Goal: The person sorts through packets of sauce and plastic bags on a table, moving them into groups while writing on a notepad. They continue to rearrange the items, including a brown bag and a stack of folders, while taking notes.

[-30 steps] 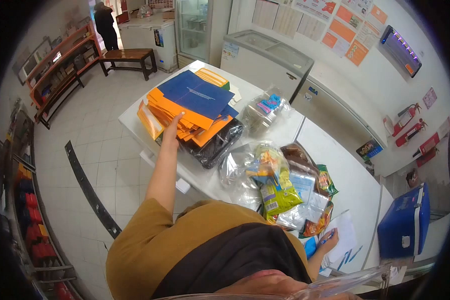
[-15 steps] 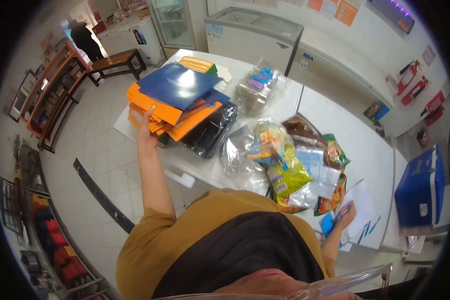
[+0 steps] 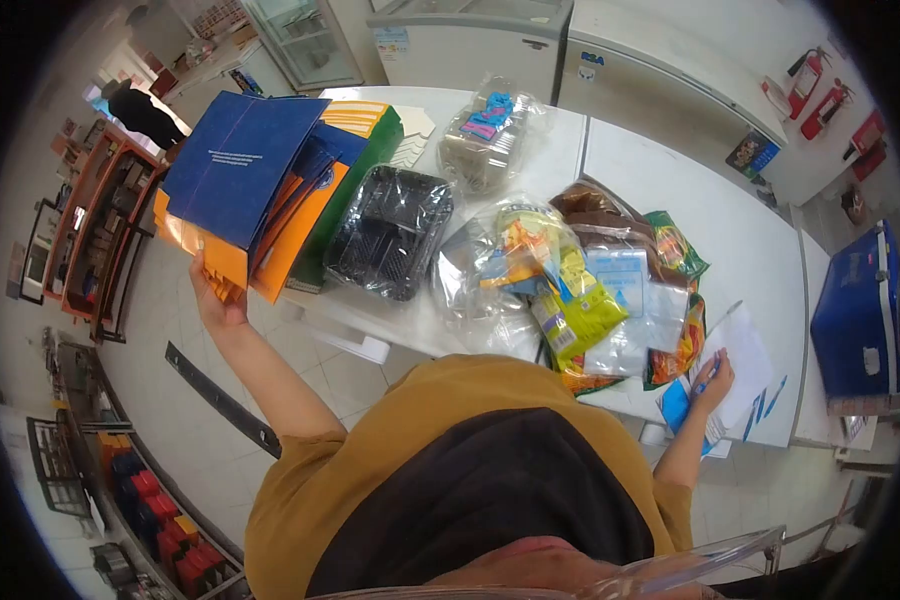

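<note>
My left hand (image 3: pixel 220 296) is closed on the near edge of a stack of orange envelopes (image 3: pixel 205 245), tilted up at the table's left end. A dark blue folder (image 3: pixel 232 165) with small white print lies on top of the stack. Just right of it, a green box (image 3: pixel 375 150) with orange envelopes in it stands on the table. Black plastic trays (image 3: pixel 390 230) in clear wrap sit beside the box. At the right, my right hand (image 3: pixel 713 380) grips a blue pen (image 3: pixel 708 374) over white paper (image 3: pixel 745 350). Blue-and-white packaging (image 3: pixel 676 405) lies under that wrist.
Snack packets and plastic bags (image 3: pixel 580 310) are heaped mid-table, with wrapped clear containers (image 3: pixel 485 140) behind. More pens (image 3: pixel 760 405) lie by the paper. A blue cooler (image 3: pixel 855 310) stands at the right. Chest freezers (image 3: pixel 470 50) line the back; a person (image 3: pixel 145 115) stands far left.
My left hand has moved left with the envelopes and blue folder, which now tilt more steeply. The black trays and the green box's side have come into view. My right hand still holds the pen.
</note>
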A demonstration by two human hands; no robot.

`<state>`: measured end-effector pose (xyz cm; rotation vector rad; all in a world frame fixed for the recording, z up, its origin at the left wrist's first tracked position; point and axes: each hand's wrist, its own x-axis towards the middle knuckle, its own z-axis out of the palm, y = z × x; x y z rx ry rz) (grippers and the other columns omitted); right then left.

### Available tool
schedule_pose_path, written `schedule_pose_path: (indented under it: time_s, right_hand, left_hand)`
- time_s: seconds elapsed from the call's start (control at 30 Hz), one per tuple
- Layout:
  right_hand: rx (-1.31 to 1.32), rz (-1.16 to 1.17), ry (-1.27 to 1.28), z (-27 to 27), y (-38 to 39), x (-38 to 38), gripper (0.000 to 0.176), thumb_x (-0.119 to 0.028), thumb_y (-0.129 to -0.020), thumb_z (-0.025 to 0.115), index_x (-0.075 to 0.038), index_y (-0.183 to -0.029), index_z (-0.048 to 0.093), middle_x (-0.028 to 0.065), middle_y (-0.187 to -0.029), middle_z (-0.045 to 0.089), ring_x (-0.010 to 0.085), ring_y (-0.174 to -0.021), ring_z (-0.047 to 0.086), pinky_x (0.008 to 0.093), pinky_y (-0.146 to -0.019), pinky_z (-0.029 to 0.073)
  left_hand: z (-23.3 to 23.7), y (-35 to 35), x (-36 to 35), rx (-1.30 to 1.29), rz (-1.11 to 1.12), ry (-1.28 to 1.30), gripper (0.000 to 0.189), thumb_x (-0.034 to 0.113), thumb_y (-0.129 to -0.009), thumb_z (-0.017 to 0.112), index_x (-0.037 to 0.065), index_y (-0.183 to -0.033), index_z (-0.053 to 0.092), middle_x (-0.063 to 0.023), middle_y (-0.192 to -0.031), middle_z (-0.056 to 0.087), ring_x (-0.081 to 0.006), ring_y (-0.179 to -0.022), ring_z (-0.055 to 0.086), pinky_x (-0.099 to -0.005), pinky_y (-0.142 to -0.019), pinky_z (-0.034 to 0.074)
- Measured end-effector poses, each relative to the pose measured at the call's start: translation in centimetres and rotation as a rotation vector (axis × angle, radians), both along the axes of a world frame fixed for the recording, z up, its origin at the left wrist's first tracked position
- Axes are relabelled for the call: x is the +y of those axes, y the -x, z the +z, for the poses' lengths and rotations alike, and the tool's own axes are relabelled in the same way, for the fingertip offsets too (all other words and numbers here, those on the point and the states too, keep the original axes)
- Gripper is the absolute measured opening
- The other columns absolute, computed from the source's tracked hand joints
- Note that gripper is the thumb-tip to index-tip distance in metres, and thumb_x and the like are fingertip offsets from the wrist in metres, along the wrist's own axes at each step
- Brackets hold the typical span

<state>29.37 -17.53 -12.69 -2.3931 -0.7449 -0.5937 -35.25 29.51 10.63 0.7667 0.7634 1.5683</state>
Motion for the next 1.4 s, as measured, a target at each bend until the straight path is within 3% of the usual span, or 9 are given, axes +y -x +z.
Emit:
schedule_pose_path:
  time_s: [0.37,0.57,0.77,0.9,1.03,1.17,1.27,1.37,1.4]
  right_hand:
    - [-0.022,0.007,0.003,0.1,0.0,-0.1,0.034,-0.009,-0.086,0.059,-0.002,-0.119,0.062,0.0161,-0.107,0.067,0.0338,-0.102,0.059,0.0410,-0.091,0.046]
    - [-0.073,0.014,0.027,-0.2,-0.1,-0.5,0.031,-0.007,-0.086,0.059,-0.002,-0.116,0.063,0.0156,-0.107,0.067,0.0340,-0.101,0.059,0.0408,-0.090,0.046]
    - [-0.124,0.023,0.007,0.1,0.3,0.0,0.029,-0.004,-0.084,0.058,-0.003,-0.112,0.064,0.0149,-0.104,0.068,0.0340,-0.096,0.060,0.0413,-0.088,0.047]
    - [-0.137,0.045,-0.012,-0.5,-0.4,-0.3,0.030,-0.003,-0.083,0.058,-0.003,-0.112,0.064,0.0152,-0.103,0.067,0.0338,-0.096,0.060,0.0414,-0.086,0.047]
    - [0.082,-0.050,-0.185,-1.8,-1.2,-1.1,0.027,-0.006,-0.087,0.057,-0.003,-0.113,0.064,0.0145,-0.101,0.069,0.0291,-0.102,0.060,0.0387,-0.090,0.047]
    - [0.634,0.079,-0.913,-3.0,-2.8,-3.1,0.028,-0.017,-0.098,0.053,-0.001,-0.120,0.060,0.0117,-0.100,0.072,0.0203,-0.108,0.060,0.0323,-0.092,0.046]
    - [0.764,0.078,-1.039,-2.6,-3.8,-5.1,0.032,-0.020,-0.098,0.055,0.003,-0.121,0.058,0.0114,-0.104,0.071,0.0206,-0.101,0.063,0.0309,-0.089,0.049]
    - [1.018,0.199,-1.452,-1.5,-4.1,-5.8,0.035,-0.023,-0.096,0.060,0.004,-0.119,0.059,0.0111,-0.104,0.069,0.0186,-0.098,0.063,0.0309,-0.087,0.050]
    - [1.094,0.224,-1.377,-1.3,-4.3,-6.4,0.034,-0.023,-0.096,0.061,0.004,-0.117,0.060,0.0114,-0.104,0.069,0.0180,-0.097,0.064,0.0311,-0.085,0.051]
  left_hand:
    - [-11.6,-7.4,2.4,0.267,-0.148,0.168,0.064,0.040,-0.086,0.069,0.010,-0.137,0.045,-0.0068,-0.127,0.057,-0.0253,-0.112,0.060,-0.0433,-0.087,0.054]
    - [-10.8,-6.9,1.5,0.346,-0.188,0.318,0.059,0.041,-0.092,0.061,0.008,-0.138,0.044,-0.0065,-0.129,0.056,-0.0229,-0.117,0.057,-0.0421,-0.089,0.053]
    - [-14.5,-9.2,-0.1,0.275,0.144,0.244,0.055,0.053,-0.094,0.048,0.012,-0.130,0.051,-0.0030,-0.120,0.058,-0.0211,-0.112,0.056,-0.0411,-0.094,0.045]
    - [-14.7,-12.3,-3.1,0.042,0.303,0.314,0.045,0.045,-0.094,0.047,0.011,-0.123,0.054,-0.0016,-0.112,0.058,-0.0184,-0.108,0.054,-0.0401,-0.094,0.042]
    - [-15.2,-12.1,-3.7,0.049,0.400,0.206,0.043,0.039,-0.091,0.051,0.007,-0.120,0.051,-0.0068,-0.113,0.052,-0.0214,-0.107,0.050,-0.0412,-0.094,0.040]
    - [-13.0,-14.5,-6.2,0.389,0.905,0.271,0.056,0.020,-0.081,0.066,0.004,-0.125,0.036,-0.0148,-0.123,0.033,-0.0267,-0.112,0.041,-0.0444,-0.098,0.039]
    - [-10.5,-19.1,-10.8,0.424,0.915,0.003,0.056,0.011,-0.080,0.068,0.003,-0.125,0.034,-0.0144,-0.120,0.033,-0.0263,-0.115,0.040,-0.0432,-0.097,0.039]
    - [-12.1,-24.2,-14.6,0.577,0.750,-0.473,0.053,0.008,-0.082,0.067,0.002,-0.124,0.034,-0.0145,-0.121,0.036,-0.0256,-0.113,0.042,-0.0397,-0.096,0.039]
    - [-11.1,-28.4,-17.8,0.508,0.595,-0.617,0.046,0.007,-0.084,0.065,0.000,-0.121,0.038,-0.0145,-0.122,0.040,-0.0259,-0.111,0.044,-0.0366,-0.096,0.037]
